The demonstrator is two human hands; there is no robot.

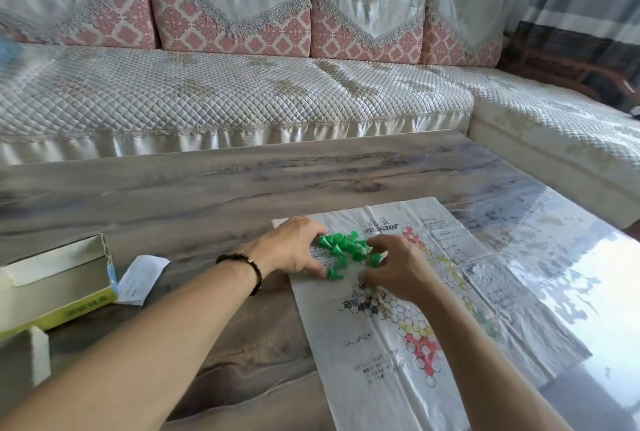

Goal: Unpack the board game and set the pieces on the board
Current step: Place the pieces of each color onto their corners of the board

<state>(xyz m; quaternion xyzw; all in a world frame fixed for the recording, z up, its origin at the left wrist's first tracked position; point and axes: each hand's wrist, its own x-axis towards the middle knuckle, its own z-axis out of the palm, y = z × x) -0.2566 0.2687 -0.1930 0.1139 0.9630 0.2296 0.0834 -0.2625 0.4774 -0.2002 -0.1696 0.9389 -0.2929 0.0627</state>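
A thin white game sheet (381, 354) printed with a star of hexagon cells lies flat on the table. Several small green cone pieces (346, 250) sit in a loose heap on its far left part. My left hand (294, 250), with a dark bead bracelet on the wrist, rests at the heap's left side, fingertips touching the cones. My right hand (394, 264) reaches over the heap's right side, fingers curled down among the cones; whether it pinches one is hidden.
An open yellow-green game box (55, 285) lies at the left, its lid (27, 354) at the near left edge. A folded paper slip (140, 278) lies beside the box. The glossy wood-grain table (207, 181) stands before a quilted sofa (207, 98).
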